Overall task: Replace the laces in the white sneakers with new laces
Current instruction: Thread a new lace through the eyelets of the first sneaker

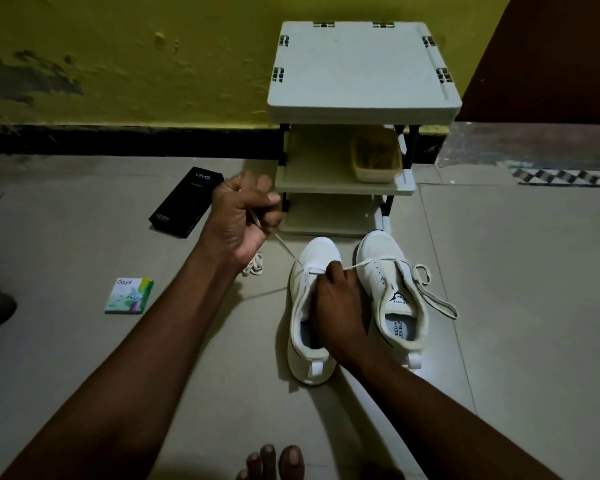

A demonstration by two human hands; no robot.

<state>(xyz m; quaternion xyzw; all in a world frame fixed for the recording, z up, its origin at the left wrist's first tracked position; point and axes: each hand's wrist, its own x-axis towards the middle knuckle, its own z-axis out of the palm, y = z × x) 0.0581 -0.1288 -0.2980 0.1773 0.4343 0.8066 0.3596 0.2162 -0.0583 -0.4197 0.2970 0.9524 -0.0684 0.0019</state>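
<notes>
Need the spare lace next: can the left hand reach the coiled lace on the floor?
Probably yes: the coiled lace lies on the floor just below the left hand, uncovered. That hand grips a lace end and must drop it first.

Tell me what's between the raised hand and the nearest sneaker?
A pale lace, pulled straight from the left hand to that sneaker, shown in the head view.

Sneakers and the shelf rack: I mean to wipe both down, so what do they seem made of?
The sneakers look like matte white fabric or synthetic leather, with punched eyelets and padded collars. The shelf rack looks like dull pale moulded plastic, with rounded rims; its dark posts could be metal.
</notes>
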